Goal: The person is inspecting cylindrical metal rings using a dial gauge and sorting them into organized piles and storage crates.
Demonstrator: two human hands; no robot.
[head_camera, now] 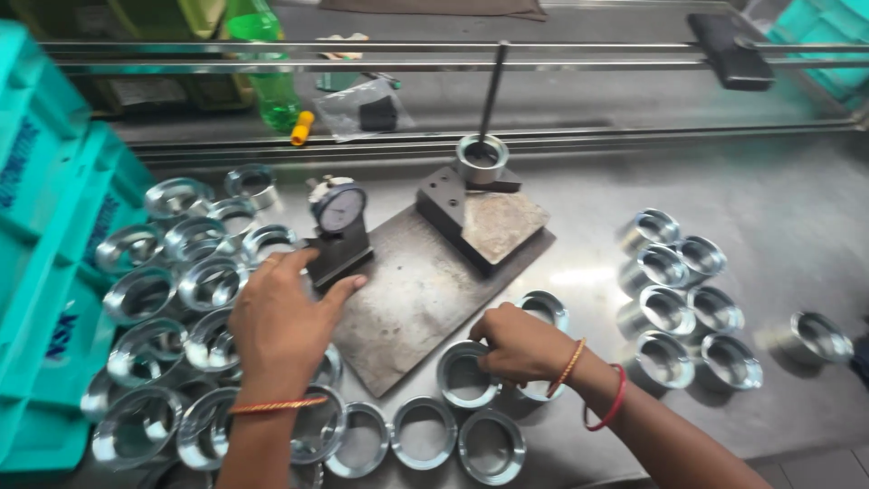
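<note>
My left hand (282, 321) grips the black base of a dial gauge (339, 226) that stands on a flat grey metal plate (425, 290). Thumb and fingers wrap the base from the left. My right hand (520, 342) is closed on the rim of a shiny metal ring (463, 376) at the plate's front edge, with another ring (546, 308) just behind the knuckles. A dark angled block (471, 222) sits on the far end of the plate. Behind it a ring (482, 158) rests on a post fixture with an upright rod.
Several machined rings lie in a heap at the left (181, 272), in a row along the front (423, 433), and grouped at the right (683, 299). Teal crates (45, 226) stand at the left edge. A green bottle (267, 81) and metal rails are at the back.
</note>
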